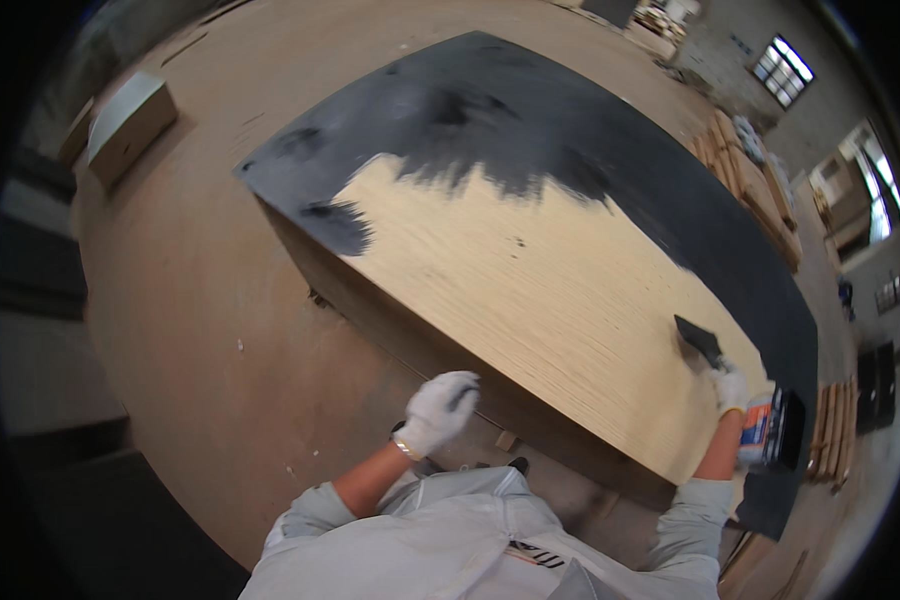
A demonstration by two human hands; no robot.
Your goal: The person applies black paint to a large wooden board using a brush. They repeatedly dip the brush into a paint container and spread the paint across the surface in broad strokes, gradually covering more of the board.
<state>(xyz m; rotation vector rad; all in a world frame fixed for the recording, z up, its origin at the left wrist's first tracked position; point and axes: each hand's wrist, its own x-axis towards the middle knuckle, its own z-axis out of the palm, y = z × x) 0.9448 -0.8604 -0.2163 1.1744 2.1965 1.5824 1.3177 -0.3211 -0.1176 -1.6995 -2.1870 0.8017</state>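
A large pale wooden panel (510,300) lies flat in front of me, with black paint (530,120) over its far, left and right borders and ragged brush strokes at the inner edge. My right hand (732,388), in a white glove, grips a wide flat paintbrush (700,340), its dark bristles above or on the bare wood at the right. Just beside that wrist, a paint can (760,430) with a blue and orange label stands on the panel. Off the near edge, my left hand (440,408) is gloved and curled closed, with a dark smudge on the fingers and nothing visible inside.
A pale box-shaped piece (130,130) sits on the brown floor (210,330) at the far left. Wrapped brown bundles (755,185) lie beyond the panel on the right, and more long brown pieces (832,430) stand nearer. Dark slabs (100,530) are at the lower left.
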